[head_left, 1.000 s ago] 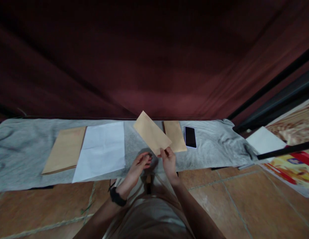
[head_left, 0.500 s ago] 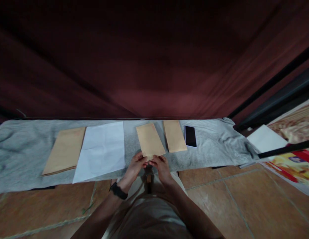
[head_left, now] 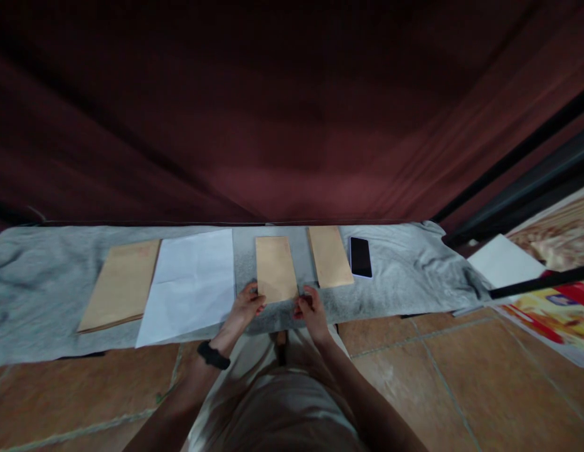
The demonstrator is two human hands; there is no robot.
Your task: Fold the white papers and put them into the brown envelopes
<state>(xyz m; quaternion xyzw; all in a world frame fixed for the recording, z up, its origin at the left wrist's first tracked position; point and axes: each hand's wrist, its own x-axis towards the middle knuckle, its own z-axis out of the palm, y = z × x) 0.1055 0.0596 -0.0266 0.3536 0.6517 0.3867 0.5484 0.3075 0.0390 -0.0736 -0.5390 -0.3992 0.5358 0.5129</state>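
Ahead of you, a dark red curtain point(head_left: 292, 125) fills the upper half of the view, nearly black at the top, a warmer maroon low in the middle, with slanting folds at both sides. Below it, your bench point(head_left: 409, 295) runs from side to side under a rumpled grey cloth point(head_left: 37, 282). The floor point(head_left: 461, 376) beneath is orange-brown tile with pale grout lines point(head_left: 84, 432). On your right: slanting black bars point(head_left: 517, 150) and a red-and-yellow printed carton point(head_left: 564, 317). Lighting is dim, source out of view.
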